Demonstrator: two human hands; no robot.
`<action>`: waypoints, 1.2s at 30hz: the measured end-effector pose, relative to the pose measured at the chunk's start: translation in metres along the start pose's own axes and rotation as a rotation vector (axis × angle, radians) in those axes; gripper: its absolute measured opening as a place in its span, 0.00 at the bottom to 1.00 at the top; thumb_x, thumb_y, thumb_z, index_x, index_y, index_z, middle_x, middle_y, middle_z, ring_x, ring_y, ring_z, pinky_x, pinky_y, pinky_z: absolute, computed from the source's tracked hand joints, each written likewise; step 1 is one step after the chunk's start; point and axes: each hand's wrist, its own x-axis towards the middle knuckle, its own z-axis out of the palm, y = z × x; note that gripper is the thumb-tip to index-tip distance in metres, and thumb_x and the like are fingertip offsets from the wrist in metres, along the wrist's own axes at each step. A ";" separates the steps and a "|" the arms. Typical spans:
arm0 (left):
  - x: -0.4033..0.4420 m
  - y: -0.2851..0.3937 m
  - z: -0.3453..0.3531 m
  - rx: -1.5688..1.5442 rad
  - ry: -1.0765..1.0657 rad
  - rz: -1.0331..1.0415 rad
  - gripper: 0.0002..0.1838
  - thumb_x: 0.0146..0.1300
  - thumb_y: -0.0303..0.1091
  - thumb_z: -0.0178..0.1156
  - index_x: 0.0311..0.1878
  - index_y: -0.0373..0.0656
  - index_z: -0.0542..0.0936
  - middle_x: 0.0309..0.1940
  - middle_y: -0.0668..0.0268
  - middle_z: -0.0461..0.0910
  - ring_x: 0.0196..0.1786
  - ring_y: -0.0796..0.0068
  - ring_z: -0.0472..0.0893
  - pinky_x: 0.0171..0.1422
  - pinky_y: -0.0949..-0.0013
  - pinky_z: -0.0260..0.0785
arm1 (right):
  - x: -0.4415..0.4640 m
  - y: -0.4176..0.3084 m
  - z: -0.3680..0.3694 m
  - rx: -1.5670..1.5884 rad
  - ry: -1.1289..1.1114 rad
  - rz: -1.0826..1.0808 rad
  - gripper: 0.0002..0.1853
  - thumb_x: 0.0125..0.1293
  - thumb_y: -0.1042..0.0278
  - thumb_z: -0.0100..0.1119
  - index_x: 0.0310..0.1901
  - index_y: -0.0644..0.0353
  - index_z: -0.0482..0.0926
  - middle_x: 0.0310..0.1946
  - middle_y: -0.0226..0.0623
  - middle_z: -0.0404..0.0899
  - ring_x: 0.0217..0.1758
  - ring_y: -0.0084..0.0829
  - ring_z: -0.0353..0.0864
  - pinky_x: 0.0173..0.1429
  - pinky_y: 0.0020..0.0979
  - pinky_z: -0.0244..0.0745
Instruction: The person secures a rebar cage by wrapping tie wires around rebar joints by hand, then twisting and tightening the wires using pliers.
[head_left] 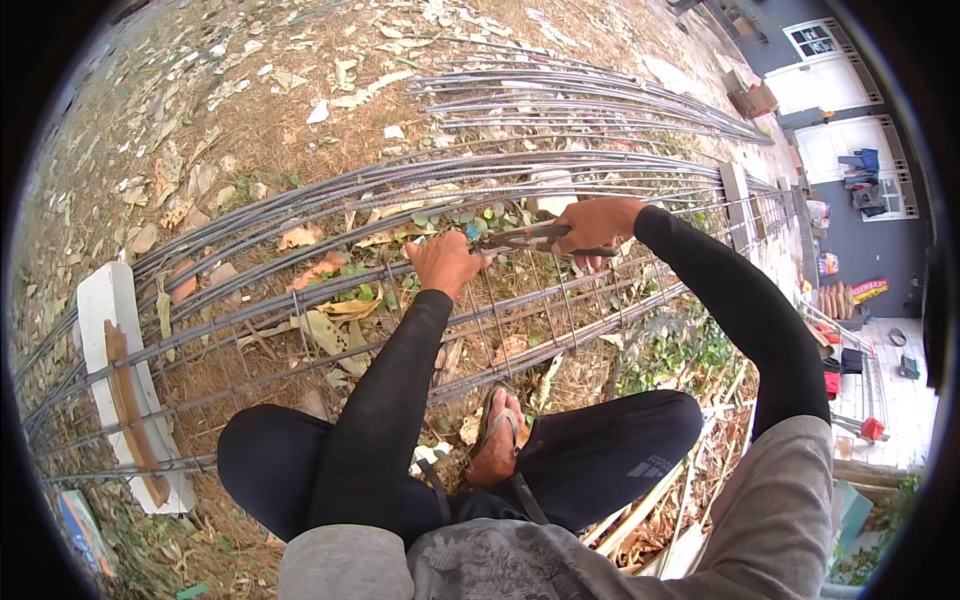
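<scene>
My right hand [598, 225] is closed around the handles of a pair of pincers [528, 236], whose jaws point left toward my other hand. My left hand [447, 262] is closed at a rebar [385, 272] of the long steel cage, right beside the jaws. Its fingertips are partly hidden, and any tie wire there is too small to make out. Thin cross stirrups [480, 318] join the cage's long bars in front of my knees.
White supports [118, 390] hold the bars at the left and the far right [737, 205]. More loose rebars [590, 100] lie beyond on the leaf-strewn ground. My sandalled foot [495, 440] is close to the cage. A house with white doors [850, 150] stands at right.
</scene>
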 end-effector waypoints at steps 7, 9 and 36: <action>0.001 -0.001 0.008 -0.008 0.009 0.023 0.25 0.55 0.60 0.72 0.31 0.44 0.82 0.23 0.62 0.80 0.32 0.55 0.79 0.68 0.45 0.52 | -0.030 0.090 0.109 0.591 0.342 -0.172 0.28 0.75 0.53 0.51 0.75 0.46 0.66 0.44 0.38 0.84 0.41 0.30 0.86 0.45 0.38 0.82; 0.000 -0.003 0.002 0.030 0.008 0.030 0.27 0.55 0.61 0.70 0.39 0.43 0.85 0.28 0.60 0.83 0.37 0.55 0.81 0.67 0.47 0.52 | -0.047 0.095 0.145 0.960 0.355 -0.211 0.30 0.77 0.52 0.52 0.77 0.43 0.61 0.46 0.37 0.83 0.43 0.27 0.85 0.45 0.34 0.84; -0.173 -0.064 -0.243 -0.241 0.210 -0.134 0.35 0.71 0.58 0.60 0.74 0.48 0.70 0.67 0.60 0.76 0.67 0.64 0.77 0.70 0.58 0.63 | 0.060 0.085 0.561 1.570 0.917 0.293 0.22 0.63 0.48 0.55 0.38 0.62 0.82 0.24 0.49 0.80 0.30 0.48 0.81 0.41 0.46 0.74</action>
